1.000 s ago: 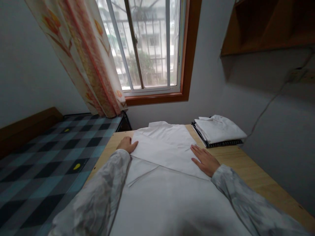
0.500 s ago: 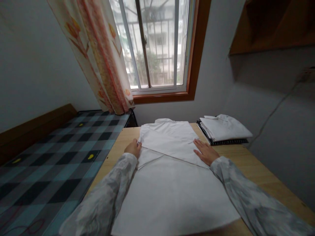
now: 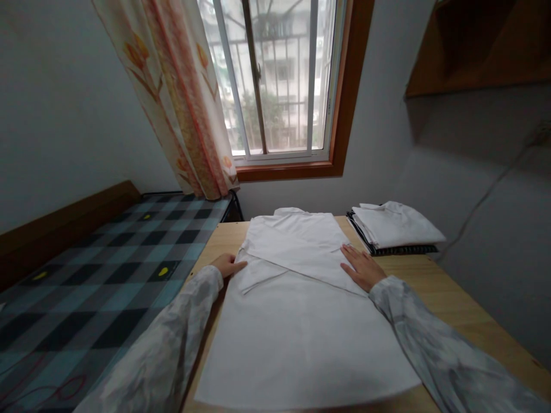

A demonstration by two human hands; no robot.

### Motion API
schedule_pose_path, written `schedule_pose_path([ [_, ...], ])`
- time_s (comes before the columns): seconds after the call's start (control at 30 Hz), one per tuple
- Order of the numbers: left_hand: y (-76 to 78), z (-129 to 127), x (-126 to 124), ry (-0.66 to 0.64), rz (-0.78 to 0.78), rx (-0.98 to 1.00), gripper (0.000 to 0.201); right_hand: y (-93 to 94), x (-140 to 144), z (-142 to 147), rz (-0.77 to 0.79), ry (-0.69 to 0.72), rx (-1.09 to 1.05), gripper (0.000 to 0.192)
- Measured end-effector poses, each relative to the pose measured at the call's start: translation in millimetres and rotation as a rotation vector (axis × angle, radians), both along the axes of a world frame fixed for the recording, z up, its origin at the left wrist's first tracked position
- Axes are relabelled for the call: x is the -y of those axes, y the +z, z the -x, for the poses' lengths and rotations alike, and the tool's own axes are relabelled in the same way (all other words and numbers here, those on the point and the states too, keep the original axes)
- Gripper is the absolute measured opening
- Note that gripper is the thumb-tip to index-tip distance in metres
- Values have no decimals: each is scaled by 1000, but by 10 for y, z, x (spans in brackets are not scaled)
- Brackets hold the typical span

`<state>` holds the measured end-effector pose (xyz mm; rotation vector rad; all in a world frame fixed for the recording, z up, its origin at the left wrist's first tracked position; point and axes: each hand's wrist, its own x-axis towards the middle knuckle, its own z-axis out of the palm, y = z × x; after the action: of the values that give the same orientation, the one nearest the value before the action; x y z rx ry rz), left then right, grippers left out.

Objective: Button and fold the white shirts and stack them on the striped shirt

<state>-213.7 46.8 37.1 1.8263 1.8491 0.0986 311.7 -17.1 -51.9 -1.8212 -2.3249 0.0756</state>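
Observation:
A white shirt (image 3: 310,338) lies spread face down on the wooden table (image 3: 451,298), its collar at the far end. Both sleeves are folded inward and cross over the upper back. My right hand (image 3: 364,268) rests flat on the shirt's right edge, fingers stretched out. At the opposite edge is my left hand (image 3: 227,265), thumb extended onto or close against the cloth and apart from the fingers, which are partly hidden. It grips nothing that I can see.
Folded white clothing (image 3: 398,225) is stacked on a black item at the table's back right. A bed with a checked cover (image 3: 129,281) stands along the left. Behind the table are a window (image 3: 284,86) and a flowered curtain (image 3: 172,97); a wooden shelf (image 3: 477,51) hangs at upper right.
My left hand has shifted slightly left and toward me along the shirt's edge, its thumb now spread. The right hand stays flat in place. The view has shifted a little.

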Motion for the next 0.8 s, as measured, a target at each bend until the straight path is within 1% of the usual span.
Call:
schedule_pose_path([
  [0.07,-30,74,73,-18,35,121,63,56,41,27,-44,1,-8,69],
  [0.13,-72,102,157,-8,-14,169,63,137,173,94,-114,12,-24,70],
  [0.2,-109,104,233,-4,-118,110,55,217,405,202,-161,73,-52,71],
  [0.27,-131,101,286,-10,-202,-18,48,267,684,328,-139,204,-94,69],
  [0.33,-133,101,316,-12,-232,-119,46,279,916,433,-80,305,-124,71],
  [0.4,-118,94,335,-5,-230,-167,45,264,1016,478,-18,341,-135,68],
  [0.43,-105,83,348,1,-225,-185,45,252,1007,472,10,340,-136,66],
  [0.5,-74,46,394,13,-217,-243,44,231,884,411,54,336,-131,61],
  [0.67,-23,-76,658,-12,-174,-459,48,241,333,184,96,405,-91,57],
  [0.8,-40,-108,915,-45,-158,-510,52,331,-37,140,96,424,-16,57],
])
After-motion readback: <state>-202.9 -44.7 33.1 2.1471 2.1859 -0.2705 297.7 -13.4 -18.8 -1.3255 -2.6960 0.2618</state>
